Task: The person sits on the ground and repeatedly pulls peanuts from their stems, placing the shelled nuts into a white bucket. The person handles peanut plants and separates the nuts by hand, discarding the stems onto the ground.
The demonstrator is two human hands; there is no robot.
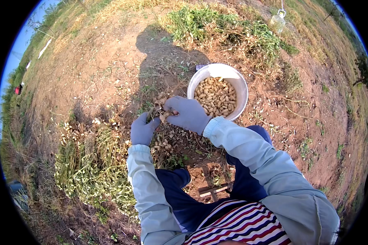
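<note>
My left hand [144, 128], in a grey glove, is closed around part of a peanut plant [155, 113], whose roots and dry stems show between my two hands. My right hand [187, 114], gloved too, pinches the root end, where pods and a reddish bit show at the fingertips. Just beyond my right wrist stands a white plastic bucket [243, 95], partly filled with unshelled peanuts [216, 96]. Beneath my hands, more peanut pods [163, 145] lie among stems and leaves on the soil.
A heap of pulled peanut plants [95, 165] lies to the left. Another green pile [220, 27] lies beyond the bucket, with a clear plastic jug [277, 21] at upper right. Between my legs is a small wooden piece [214, 190], perhaps part of a stool.
</note>
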